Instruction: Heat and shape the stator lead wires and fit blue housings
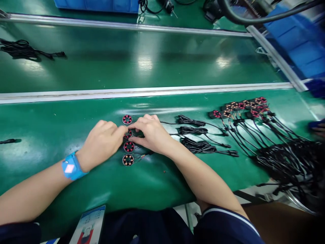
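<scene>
A short column of round motor stators with wound coils lies on the green mat. My left hand [103, 144], a blue strap on its wrist, is closed, with thumb and forefinger at the left edge of the second stator from the top [127, 134]. From the right, my right hand [152, 133] pinches the same stator between thumb and forefinger, partly covering it. Above is a red-coiled stator [127, 119]; below are another red one [129, 146] and a copper-coloured one [128, 160]. Bundled black cables [194, 130] trail to the right.
At right, several stators [241, 105] stand grouped, their leads running to a heap of black cables [291, 162]. A metal strip [152, 91] crosses the bench behind my hands. Another cable bundle [22, 49] lies far left. Blue bins [99, 5] stand at the back. Someone's hand shows at the right edge.
</scene>
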`<action>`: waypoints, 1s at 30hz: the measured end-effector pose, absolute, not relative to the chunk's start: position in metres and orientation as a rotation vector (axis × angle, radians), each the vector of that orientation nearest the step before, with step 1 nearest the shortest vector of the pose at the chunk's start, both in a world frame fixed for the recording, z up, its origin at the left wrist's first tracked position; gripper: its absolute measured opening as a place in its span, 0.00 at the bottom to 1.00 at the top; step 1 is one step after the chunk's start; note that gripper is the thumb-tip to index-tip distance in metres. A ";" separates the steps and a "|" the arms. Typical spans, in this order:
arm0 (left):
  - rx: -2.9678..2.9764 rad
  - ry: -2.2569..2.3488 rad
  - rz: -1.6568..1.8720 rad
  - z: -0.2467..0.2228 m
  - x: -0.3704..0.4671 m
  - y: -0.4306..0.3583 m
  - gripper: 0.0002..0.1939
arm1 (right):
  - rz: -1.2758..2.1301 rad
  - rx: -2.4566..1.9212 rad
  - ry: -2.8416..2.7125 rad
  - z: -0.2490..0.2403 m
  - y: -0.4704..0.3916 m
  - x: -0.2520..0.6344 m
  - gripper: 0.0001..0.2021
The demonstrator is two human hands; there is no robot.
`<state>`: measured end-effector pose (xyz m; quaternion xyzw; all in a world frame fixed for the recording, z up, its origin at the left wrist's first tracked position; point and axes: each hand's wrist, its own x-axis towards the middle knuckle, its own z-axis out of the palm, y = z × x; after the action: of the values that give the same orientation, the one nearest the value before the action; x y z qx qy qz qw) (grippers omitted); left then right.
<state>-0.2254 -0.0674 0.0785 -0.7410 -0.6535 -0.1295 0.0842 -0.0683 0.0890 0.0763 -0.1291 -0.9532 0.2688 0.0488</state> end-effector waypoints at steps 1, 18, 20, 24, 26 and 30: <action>-2.197 -2.041 -0.473 0.078 -0.235 -0.066 0.07 | 0.852 -0.380 -2.899 0.081 0.093 -0.065 0.20; -2.542 -2.079 -0.531 0.081 -0.229 -0.071 0.17 | 0.460 -0.860 -2.663 0.082 0.162 0.045 0.09; -2.521 -2.097 -0.467 0.082 -0.225 -0.072 0.15 | 0.451 -0.884 -2.649 0.079 0.170 0.049 0.10; -2.400 -2.092 -0.305 0.088 -0.222 -0.074 0.10 | 0.426 -0.940 -2.674 0.074 0.178 0.054 0.12; -2.325 -2.079 -0.240 0.093 -0.224 -0.075 0.10 | 0.429 -0.936 -2.679 0.074 0.180 0.055 0.12; -2.321 -2.051 -0.259 0.103 -0.229 -0.078 0.13 | 0.404 -0.936 -2.670 0.075 0.182 0.057 0.13</action>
<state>-0.2290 -0.0784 0.1035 -0.7465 -0.6599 -0.0835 0.0168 0.0571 0.1815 0.0749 -0.3241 -0.9248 0.1401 0.1414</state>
